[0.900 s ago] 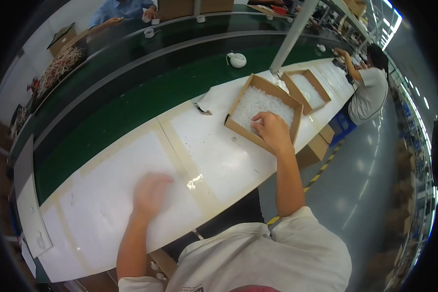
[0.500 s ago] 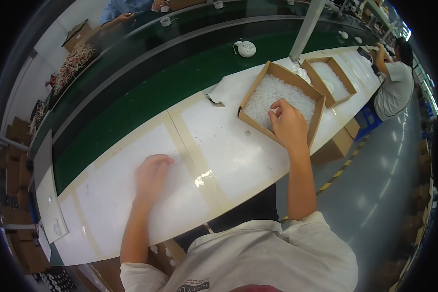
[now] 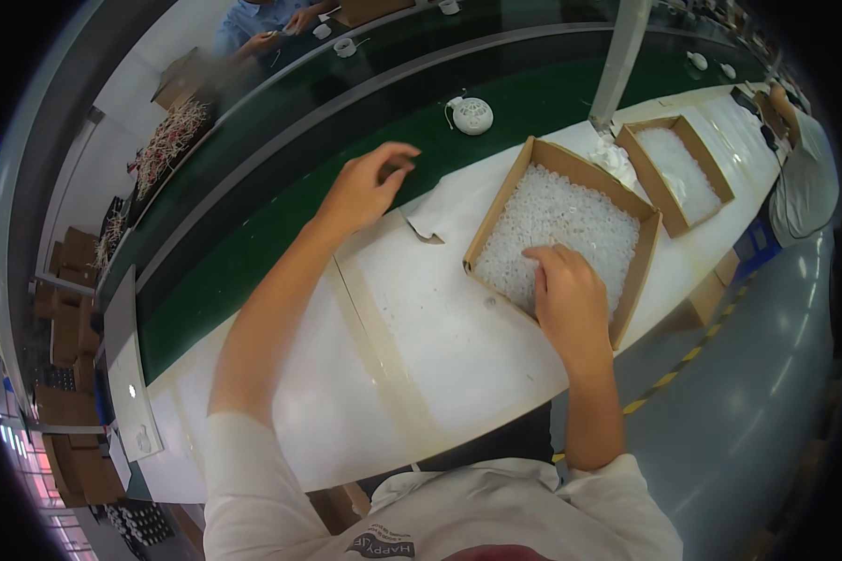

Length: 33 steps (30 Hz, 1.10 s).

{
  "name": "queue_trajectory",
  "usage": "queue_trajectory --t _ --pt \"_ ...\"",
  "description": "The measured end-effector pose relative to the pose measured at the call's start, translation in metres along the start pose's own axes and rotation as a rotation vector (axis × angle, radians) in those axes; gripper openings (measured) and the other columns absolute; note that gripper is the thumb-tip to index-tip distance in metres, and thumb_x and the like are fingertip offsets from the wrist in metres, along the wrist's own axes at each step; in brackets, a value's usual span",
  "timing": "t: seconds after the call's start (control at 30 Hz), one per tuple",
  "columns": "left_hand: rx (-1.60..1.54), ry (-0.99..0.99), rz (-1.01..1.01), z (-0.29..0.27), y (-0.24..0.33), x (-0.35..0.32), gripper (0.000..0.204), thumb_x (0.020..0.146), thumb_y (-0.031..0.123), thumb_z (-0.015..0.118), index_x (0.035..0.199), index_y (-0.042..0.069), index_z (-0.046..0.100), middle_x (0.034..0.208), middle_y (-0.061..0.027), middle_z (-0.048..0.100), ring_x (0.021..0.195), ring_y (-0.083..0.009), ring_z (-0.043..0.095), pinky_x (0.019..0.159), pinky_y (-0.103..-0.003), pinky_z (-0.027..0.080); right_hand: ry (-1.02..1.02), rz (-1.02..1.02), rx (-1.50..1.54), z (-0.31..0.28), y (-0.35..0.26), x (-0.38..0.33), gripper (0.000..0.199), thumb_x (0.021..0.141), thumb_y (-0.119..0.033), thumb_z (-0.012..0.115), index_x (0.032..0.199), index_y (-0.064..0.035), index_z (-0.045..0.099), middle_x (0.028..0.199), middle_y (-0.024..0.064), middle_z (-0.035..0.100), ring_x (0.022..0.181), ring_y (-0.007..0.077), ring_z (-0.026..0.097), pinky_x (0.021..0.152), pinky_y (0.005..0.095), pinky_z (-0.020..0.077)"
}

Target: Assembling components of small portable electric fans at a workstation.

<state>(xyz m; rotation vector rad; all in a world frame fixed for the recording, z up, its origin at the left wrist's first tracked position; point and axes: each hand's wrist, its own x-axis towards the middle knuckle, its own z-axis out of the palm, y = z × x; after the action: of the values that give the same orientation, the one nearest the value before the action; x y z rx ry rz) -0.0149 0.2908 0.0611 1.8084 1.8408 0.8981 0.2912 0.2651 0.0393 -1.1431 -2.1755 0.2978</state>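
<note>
Left hand [image 3: 360, 192] lifted; right hand [image 3: 571, 304] in cardboard box [image 3: 496, 210] of white parts [image 3: 557, 220].

White worktable [image 3: 421, 327], tan tape strips across top. Open cardboard box [image 3: 496, 220] of small white parts near right end; second such box [image 3: 647, 164] beyond, toward far right corner. Crumpled white sheet [image 3: 444, 210], possibly paper, at far edge.

Open brown cardboard box [image 3: 638, 262] of small white parts on the white table, a second such box [image 3: 647, 164] beyond it, and closed brown cartons [image 3: 61, 318] stacked at far left.
</note>
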Motion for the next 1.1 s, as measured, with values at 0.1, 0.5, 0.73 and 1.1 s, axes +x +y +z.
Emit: queue_trajectory --t 0.1,0.5,0.73,1.1 --pt "0.179 0.041 0.094 0.035 -0.009 0.060 0.035 0.089 0.013 0.063 0.124 0.015 0.058 0.127 -0.0092 0.059 0.107 -0.0255 0.062 0.091 -0.035 0.049 -0.067 -0.021 -0.004 -0.004 0.002 -0.003 0.011 0.077 -0.004 0.071 0.086 -0.0065 0.066 0.081 0.0087 0.059 0.082 0.0303 0.060 0.067 0.0416 0.0493" --pt "0.125 0.155 -0.081 0.067 0.009 0.096 0.049 0.076 0.017 0.076 0.120 0.016 0.054 0.132 -0.0138 0.046 0.119 -0.0328 0.053 0.097 -0.039 0.046 -0.189 -0.026 -0.006 -0.010 0.012 0.007 0.010 0.076 -0.009 0.075 0.083 -0.0071 0.068 0.080 0.0061 0.057 0.079 0.0276 0.058 0.067 0.0398 0.0486" --pt "-0.582 0.374 -0.173 0.019 0.005 -0.001 0.063 0.077 0.012 0.074 0.131 0.021 0.041 0.133 -0.0091 0.041 0.115 -0.0309 0.056 0.095 -0.041 0.046 -0.122 0.043 -0.030 -0.009 0.006 0.000 0.009 0.078 -0.011 0.073 0.083 -0.0070 0.068 0.079 0.0074 0.061 0.080 0.0276 0.060 0.069 0.0401 0.0488" --pt "-1.618 0.230 -0.186 -0.043 -0.015 -0.234 0.094 0.067 0.019 0.079 0.148 0.034 0.033 0.141 -0.0095 0.044 0.118 -0.0279 0.054 0.089 -0.040 0.047 0.090 0.188 -0.104 -0.011 -0.003 0.011 0.010 0.088 -0.014 0.067 0.090 -0.0045 0.066 0.091 0.0096 0.071 0.075 0.0226 0.065 0.068 0.0321 0.0486"
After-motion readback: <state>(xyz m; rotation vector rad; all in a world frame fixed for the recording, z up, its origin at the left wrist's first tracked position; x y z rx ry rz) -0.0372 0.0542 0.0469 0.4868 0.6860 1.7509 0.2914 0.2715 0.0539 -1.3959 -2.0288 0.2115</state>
